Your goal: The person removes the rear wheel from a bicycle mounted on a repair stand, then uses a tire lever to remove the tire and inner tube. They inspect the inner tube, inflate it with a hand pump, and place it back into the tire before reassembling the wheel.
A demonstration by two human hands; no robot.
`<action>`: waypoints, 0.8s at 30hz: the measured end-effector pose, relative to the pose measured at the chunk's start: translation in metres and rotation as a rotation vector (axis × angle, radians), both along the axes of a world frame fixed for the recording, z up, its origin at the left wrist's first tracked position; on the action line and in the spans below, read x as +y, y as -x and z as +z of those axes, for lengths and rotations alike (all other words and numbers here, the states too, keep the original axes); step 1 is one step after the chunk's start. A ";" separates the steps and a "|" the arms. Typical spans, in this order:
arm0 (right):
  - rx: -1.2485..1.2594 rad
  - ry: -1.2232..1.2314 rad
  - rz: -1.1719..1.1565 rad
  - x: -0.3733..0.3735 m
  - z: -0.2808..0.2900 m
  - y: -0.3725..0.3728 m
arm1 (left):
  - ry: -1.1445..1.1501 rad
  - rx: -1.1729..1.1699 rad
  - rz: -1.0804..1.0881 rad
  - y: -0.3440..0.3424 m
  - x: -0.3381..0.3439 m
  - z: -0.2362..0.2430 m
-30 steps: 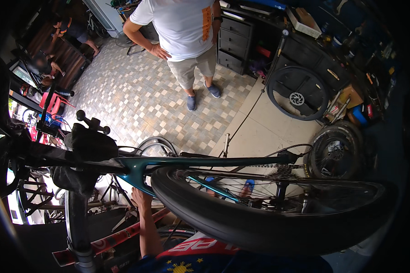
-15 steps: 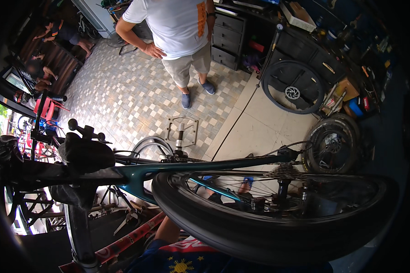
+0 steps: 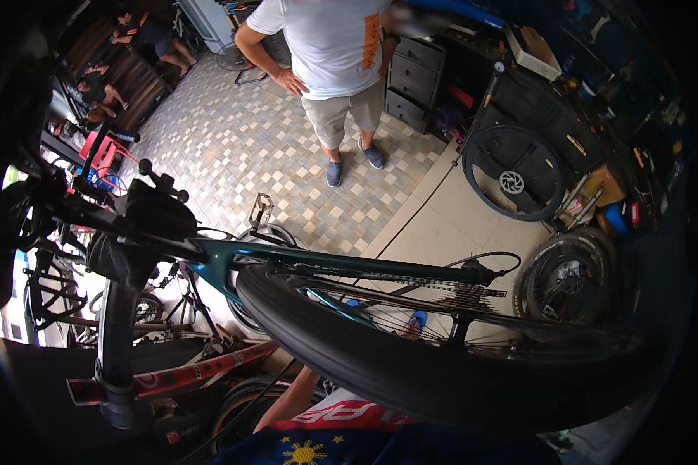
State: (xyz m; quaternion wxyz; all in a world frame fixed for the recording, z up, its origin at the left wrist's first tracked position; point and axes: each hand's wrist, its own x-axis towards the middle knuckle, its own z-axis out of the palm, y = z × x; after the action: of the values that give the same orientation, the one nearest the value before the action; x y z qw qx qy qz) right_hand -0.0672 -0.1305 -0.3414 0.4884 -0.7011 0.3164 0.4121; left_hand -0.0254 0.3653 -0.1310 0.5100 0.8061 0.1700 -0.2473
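A teal bicycle frame (image 3: 217,263) hangs sideways in a dark stand clamp (image 3: 151,209) just in front of me. Its rear wheel, with a black tire (image 3: 380,380), spans the lower right, blurred in places, beside a cog cassette (image 3: 473,298). My left forearm (image 3: 287,403) rises from the lower edge under that tire; the tire hides my left hand, so what it touches is unclear. My right hand does not show. A metal pedal (image 3: 260,209) sticks up beyond the frame.
A person (image 3: 333,70) in a white shirt stands opposite, hand on hip. Others (image 3: 159,43) are at the back left. A drawer cabinet (image 3: 411,85), cluttered bench (image 3: 531,50), loose wheel (image 3: 512,178), stacked tires (image 3: 566,271) and red bicycle frame (image 3: 171,384) surround me.
The pedal has swung leftward and higher since half a second ago. My left hand, its fingers visible at the frame a second ago, is now hidden. The view has shifted slightly.
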 end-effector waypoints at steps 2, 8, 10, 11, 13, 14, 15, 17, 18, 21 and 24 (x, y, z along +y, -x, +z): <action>-0.001 -0.022 0.045 -0.017 -0.010 -0.014 | 0.003 0.067 0.018 0.002 -0.007 0.032; -0.017 -0.096 0.138 -0.070 -0.027 -0.072 | -0.273 -0.107 -0.028 0.024 0.015 0.101; -0.077 -0.023 0.255 -0.083 -0.021 -0.090 | -0.387 -0.235 -0.016 0.030 0.031 0.118; -0.117 0.013 0.287 -0.089 -0.014 -0.097 | -0.421 -0.251 0.051 0.033 0.039 0.128; -0.167 0.045 0.316 -0.098 0.000 -0.106 | -0.607 -0.254 0.141 0.041 0.053 0.147; -0.177 0.039 0.314 -0.102 0.007 -0.110 | -0.760 -0.241 0.164 0.045 0.059 0.154; -0.189 0.035 0.310 -0.105 0.015 -0.114 | -0.836 -0.273 0.210 0.044 0.066 0.156; -0.201 0.062 0.302 -0.107 0.028 -0.109 | -0.912 -0.261 0.245 0.042 0.084 0.153; -0.192 0.090 0.301 -0.108 0.032 -0.107 | -0.961 -0.314 0.286 0.038 0.093 0.144; -0.183 0.043 0.249 -0.105 0.037 -0.089 | -1.148 -0.206 0.325 0.034 0.124 0.105; -0.176 0.036 0.238 -0.102 0.035 -0.064 | -1.272 -0.136 0.463 0.028 0.139 0.044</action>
State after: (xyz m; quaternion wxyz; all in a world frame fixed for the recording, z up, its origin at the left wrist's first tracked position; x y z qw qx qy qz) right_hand -0.0036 -0.2322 -0.3063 0.4493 -0.7758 0.1942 0.3982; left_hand -0.0531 0.5042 -0.0869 -0.0140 0.9058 0.4181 0.0676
